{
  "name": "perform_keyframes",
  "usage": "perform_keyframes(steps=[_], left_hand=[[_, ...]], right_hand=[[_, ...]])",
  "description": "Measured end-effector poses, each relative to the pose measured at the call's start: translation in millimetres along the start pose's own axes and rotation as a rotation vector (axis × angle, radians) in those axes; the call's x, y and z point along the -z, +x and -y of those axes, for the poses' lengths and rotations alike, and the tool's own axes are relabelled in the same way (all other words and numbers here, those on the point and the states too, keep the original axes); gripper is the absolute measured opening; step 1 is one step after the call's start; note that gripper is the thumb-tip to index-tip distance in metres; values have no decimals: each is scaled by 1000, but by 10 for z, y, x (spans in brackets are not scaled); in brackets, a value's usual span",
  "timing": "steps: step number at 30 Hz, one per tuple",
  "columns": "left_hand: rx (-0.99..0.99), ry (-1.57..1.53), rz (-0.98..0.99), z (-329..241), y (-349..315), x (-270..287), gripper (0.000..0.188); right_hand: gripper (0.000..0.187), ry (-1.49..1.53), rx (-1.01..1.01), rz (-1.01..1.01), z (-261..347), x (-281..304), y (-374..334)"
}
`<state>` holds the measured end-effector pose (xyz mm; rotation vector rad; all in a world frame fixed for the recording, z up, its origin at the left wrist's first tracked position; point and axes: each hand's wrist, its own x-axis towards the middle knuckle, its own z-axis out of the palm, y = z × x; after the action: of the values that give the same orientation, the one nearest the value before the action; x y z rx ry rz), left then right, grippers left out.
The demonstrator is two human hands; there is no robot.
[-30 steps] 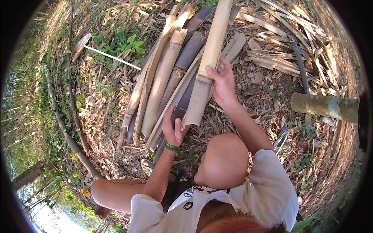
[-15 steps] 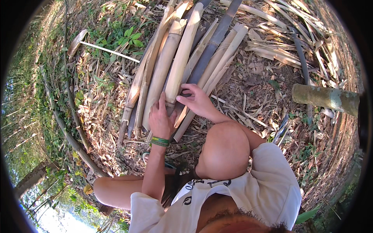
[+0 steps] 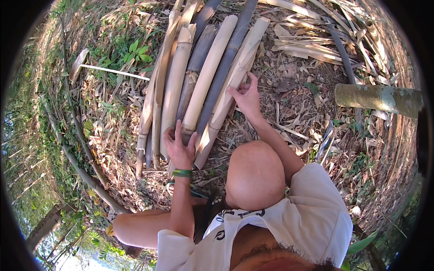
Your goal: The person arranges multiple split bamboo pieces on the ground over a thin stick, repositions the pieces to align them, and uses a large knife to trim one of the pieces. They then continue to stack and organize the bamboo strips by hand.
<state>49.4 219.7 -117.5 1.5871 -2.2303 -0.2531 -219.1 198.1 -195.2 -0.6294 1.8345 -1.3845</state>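
Split bamboo lengths, pale and dark, lie side by side on the ground before me. My left hand (image 3: pixel 181 148) rests with spread fingers at the near end of a pale bamboo length (image 3: pixel 210 74) in the middle. To its left lie a dark, weathered bamboo length (image 3: pixel 192 83) and another pale bamboo length (image 3: pixel 175 88). At the row's right edge, my right hand (image 3: pixel 246 98) has its thumb and curved fingers apart, the thumb against the outermost pale bamboo piece (image 3: pixel 237 74). A dark bamboo strip (image 3: pixel 224 63) runs just inside that piece.
At the far right is a heap of split bamboo strips (image 3: pixel 312 49). A thick lichen-marked log (image 3: pixel 377 98) juts in from the right. On the left, a pale thin stick (image 3: pixel 115 72) points toward the row, and a long bent branch (image 3: pixel 79 165) lies beyond dry leaves.
My right hand has moved from the middle piece to the right edge of the row. The pale right-hand pieces sit closer together, and more of the dark length left of the middle piece shows.
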Motion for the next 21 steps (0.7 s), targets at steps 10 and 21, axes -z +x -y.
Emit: perform_keyframes(steps=[10,21], left_hand=[[-156,156,67,-569,14,-318,69],[-132,251,88,-613,-27,-474,62]], right_hand=[[76,-38,100,-63,-44,57,-20],[52,-998,205,-462,-96,2733,1586]])
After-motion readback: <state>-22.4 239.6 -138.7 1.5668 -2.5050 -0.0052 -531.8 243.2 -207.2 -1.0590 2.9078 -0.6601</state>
